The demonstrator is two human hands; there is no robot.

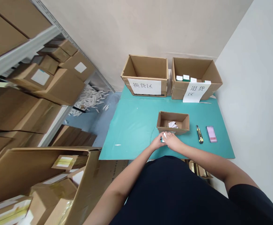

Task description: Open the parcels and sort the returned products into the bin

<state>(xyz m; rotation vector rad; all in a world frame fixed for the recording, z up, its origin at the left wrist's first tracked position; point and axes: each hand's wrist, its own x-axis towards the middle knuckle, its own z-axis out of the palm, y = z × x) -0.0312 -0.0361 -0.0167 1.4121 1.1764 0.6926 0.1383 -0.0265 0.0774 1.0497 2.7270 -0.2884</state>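
Small cardboard box, probably white paper scraps inside

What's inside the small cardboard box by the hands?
The small cardboard box holds white paper scraps on its floor; anything beneath them, or behind its near wall, is hidden.

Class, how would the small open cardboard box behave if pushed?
The small cardboard box looks light, holding only a few white paper pieces. Its thin walls would likely flex if squeezed, and on the smooth green mat it may slide rather than tip.
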